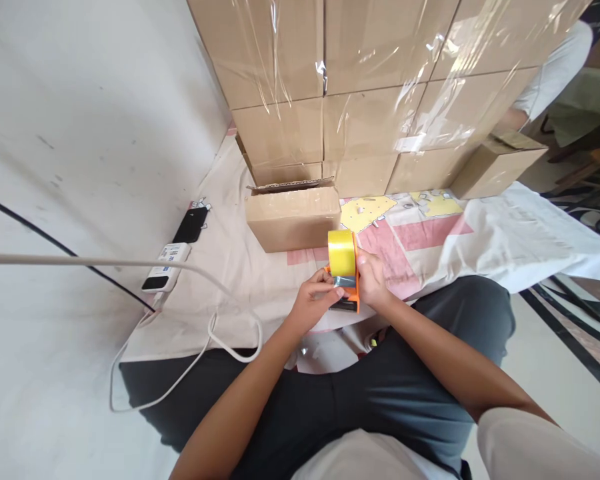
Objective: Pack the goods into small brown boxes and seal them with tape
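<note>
An orange tape dispenser (357, 293) with a yellow roll of tape (341, 252) on it is held up between both hands above the table's front edge. My right hand (373, 277) is closed around its right side. My left hand (314, 300) is closed at its lower left, with thumb and fingers at the strip of tape below the roll. A small cardboard box (295, 217) lies just beyond the dispenser, one rough flap edge showing along its top.
Stacked cartons under shiny clear film (370, 107) rise behind the small box. Another carton (497, 163) stands right, near a person's sleeve (555, 70). A power strip (166, 267), a black phone (191, 225) and a looping white cable (213, 327) are at left beside the wall.
</note>
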`<move>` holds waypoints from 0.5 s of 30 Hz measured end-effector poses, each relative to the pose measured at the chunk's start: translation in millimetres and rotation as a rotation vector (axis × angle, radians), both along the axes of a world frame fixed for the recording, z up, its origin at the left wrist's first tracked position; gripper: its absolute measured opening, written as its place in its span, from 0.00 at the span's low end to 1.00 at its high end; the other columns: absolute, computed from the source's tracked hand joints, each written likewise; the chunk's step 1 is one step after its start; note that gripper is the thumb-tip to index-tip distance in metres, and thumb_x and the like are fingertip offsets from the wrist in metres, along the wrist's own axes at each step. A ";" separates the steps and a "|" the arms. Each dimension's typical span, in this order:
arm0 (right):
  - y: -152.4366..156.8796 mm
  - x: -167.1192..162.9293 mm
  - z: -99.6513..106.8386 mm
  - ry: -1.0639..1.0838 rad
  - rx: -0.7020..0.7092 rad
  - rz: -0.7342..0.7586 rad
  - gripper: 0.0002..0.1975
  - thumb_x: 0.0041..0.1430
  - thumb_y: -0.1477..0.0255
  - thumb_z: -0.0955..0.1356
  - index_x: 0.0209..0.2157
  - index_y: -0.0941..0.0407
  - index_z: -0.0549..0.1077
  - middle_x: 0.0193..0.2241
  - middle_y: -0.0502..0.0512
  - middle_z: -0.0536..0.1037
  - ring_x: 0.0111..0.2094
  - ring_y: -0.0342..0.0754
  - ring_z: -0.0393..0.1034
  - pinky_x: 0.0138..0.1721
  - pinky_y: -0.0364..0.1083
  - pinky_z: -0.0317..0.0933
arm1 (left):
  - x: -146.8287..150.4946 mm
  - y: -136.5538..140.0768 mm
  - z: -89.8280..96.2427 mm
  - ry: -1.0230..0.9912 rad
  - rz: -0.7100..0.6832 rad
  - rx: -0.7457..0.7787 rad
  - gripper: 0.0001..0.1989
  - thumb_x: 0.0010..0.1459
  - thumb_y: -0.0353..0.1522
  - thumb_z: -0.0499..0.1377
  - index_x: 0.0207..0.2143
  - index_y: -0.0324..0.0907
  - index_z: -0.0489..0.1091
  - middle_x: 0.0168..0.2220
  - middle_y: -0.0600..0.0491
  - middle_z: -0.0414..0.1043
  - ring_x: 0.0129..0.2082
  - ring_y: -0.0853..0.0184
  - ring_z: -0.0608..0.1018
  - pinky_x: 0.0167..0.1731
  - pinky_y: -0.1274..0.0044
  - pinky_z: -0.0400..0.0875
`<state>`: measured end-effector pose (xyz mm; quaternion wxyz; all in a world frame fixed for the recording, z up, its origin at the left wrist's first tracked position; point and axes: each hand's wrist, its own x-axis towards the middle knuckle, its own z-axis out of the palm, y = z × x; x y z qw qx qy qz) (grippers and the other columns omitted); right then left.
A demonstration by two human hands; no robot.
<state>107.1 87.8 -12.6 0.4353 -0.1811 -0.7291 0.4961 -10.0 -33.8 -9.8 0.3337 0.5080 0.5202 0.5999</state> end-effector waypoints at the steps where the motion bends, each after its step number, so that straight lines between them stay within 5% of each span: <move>1: 1.2 -1.7 -1.6 -0.015 0.000 -0.019 0.29 0.68 0.46 0.57 0.23 0.53 0.65 0.19 0.50 0.64 0.21 0.46 0.57 0.24 0.47 0.54 | 2.7 -2.5 2.6 -0.044 0.038 0.000 0.15 0.59 0.46 0.64 0.33 0.45 0.83 0.31 0.53 0.62 0.34 0.67 0.69 0.39 0.71 0.69; 6: 13.8 -5.4 2.5 -0.026 0.167 -0.135 0.31 0.64 0.42 0.58 0.19 0.51 0.56 0.18 0.50 0.58 0.21 0.46 0.52 0.27 0.49 0.52 | 20.5 -17.5 18.6 -0.214 0.039 -0.154 0.15 0.58 0.45 0.65 0.35 0.43 0.83 0.30 0.52 0.69 0.34 0.66 0.71 0.37 0.73 0.68; 11: 29.1 3.0 20.4 0.084 -0.026 -0.426 0.29 0.65 0.44 0.59 0.20 0.50 0.53 0.18 0.49 0.54 0.22 0.47 0.48 0.25 0.49 0.49 | 35.6 -25.1 14.8 -0.232 -0.086 -0.294 0.16 0.58 0.44 0.65 0.32 0.41 0.82 0.29 0.52 0.74 0.32 0.67 0.73 0.35 0.75 0.67; 15: 33.3 7.4 27.9 0.173 -0.194 -0.450 0.29 0.64 0.45 0.61 0.20 0.51 0.54 0.19 0.49 0.53 0.23 0.46 0.51 0.25 0.47 0.54 | 32.3 -17.7 0.5 -0.018 -0.045 -0.308 0.16 0.58 0.44 0.63 0.29 0.40 0.81 0.23 0.55 0.66 0.26 0.70 0.67 0.27 0.77 0.61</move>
